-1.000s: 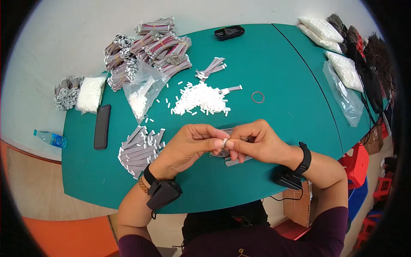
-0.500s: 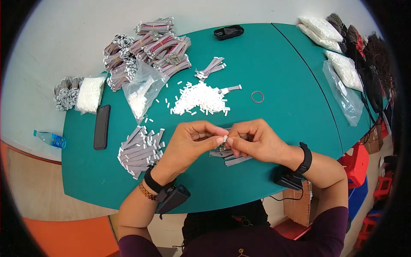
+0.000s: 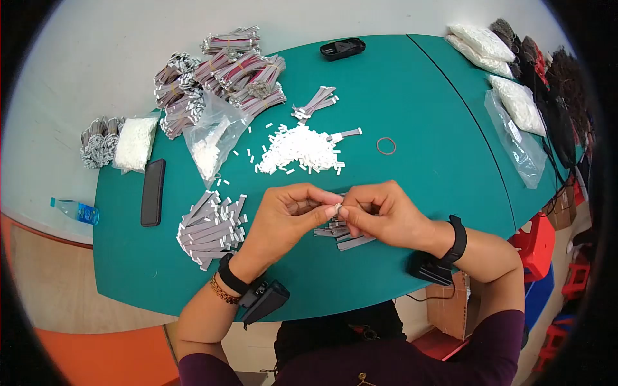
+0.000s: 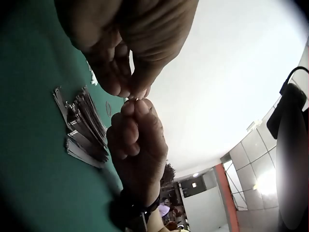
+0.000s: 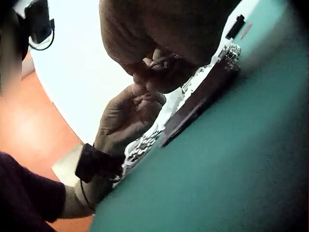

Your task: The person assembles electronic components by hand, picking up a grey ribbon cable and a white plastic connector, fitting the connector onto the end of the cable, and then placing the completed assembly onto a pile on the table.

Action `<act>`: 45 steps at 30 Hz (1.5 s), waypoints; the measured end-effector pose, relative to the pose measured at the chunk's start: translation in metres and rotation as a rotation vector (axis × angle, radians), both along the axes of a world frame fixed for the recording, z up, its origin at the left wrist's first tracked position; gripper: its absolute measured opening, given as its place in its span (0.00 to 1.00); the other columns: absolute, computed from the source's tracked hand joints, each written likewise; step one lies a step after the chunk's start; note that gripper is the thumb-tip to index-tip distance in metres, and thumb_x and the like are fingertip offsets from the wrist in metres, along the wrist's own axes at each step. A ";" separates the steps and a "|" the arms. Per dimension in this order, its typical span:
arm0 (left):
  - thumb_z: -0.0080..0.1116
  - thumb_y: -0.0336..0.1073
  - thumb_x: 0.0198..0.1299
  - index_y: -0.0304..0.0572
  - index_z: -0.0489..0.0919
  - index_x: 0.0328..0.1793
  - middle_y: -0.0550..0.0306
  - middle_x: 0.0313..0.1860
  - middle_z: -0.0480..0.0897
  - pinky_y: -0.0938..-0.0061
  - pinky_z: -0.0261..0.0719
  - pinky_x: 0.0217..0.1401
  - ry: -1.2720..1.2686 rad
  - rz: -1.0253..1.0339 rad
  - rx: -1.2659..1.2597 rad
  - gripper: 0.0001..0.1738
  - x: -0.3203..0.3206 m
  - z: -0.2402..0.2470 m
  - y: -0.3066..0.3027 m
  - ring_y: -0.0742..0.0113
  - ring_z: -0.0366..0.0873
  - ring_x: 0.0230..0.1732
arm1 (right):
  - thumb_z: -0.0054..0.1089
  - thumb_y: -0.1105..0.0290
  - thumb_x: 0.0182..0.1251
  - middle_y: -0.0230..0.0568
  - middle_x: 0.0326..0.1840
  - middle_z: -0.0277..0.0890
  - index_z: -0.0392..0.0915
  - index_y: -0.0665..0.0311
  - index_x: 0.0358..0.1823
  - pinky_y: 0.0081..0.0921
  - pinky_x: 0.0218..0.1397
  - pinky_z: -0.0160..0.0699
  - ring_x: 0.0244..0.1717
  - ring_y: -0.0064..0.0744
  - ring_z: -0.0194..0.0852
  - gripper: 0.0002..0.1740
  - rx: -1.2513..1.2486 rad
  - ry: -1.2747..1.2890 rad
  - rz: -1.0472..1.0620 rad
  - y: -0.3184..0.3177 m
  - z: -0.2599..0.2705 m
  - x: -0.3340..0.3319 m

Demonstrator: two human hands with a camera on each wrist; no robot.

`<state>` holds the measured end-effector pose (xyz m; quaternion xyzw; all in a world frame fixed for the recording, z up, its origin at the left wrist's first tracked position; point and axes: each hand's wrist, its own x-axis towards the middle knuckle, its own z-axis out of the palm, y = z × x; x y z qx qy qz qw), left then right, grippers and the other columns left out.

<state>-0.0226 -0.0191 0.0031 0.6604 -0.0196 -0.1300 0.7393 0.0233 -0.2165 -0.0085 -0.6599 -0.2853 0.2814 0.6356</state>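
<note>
Both hands meet fingertip to fingertip above the green table (image 3: 444,161). My left hand (image 3: 281,215) pinches a small white connector (image 3: 338,206) between thumb and finger, its body mostly covered. Against it, my right hand (image 3: 391,215) pinches with thumb and index finger; in the right wrist view a thin grey strip, like a short ribbon cable (image 5: 165,61), curls inside that hand. I cannot tell whether the strip is seated in the connector. Under the hands lie several grey ribbon cables (image 3: 355,244). To the left is a pile of cables with white ends (image 3: 207,233).
Beyond the hands lies a heap of loose white connectors (image 3: 298,149), beside an open plastic bag (image 3: 215,132). Bundled cables (image 3: 238,74) are stacked at the back left. A phone (image 3: 153,193), a red rubber band (image 3: 386,146) and a black device (image 3: 342,49) lie around.
The left wrist has turned and shifted slightly, while the fingertips stay together. The small piece between them has turned a little and shows less.
</note>
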 end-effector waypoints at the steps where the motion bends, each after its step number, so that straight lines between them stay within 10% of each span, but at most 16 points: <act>1: 0.61 0.25 0.57 0.31 0.80 0.44 0.55 0.40 0.82 0.79 0.77 0.50 0.018 -0.002 -0.007 0.09 0.000 0.000 0.000 0.73 0.79 0.43 | 0.52 0.70 0.68 0.30 0.19 0.73 0.76 0.66 0.29 0.13 0.18 0.60 0.17 0.12 0.63 0.10 0.007 0.051 0.011 0.000 0.001 0.001; 45: 0.55 0.26 0.60 0.32 0.78 0.51 0.56 0.40 0.81 0.80 0.73 0.42 0.110 -0.079 -0.254 0.12 0.000 -0.008 0.001 0.74 0.75 0.39 | 0.53 0.71 0.62 0.31 0.19 0.74 0.76 0.66 0.27 0.12 0.18 0.61 0.16 0.12 0.66 0.08 0.026 0.245 0.077 -0.002 0.006 0.008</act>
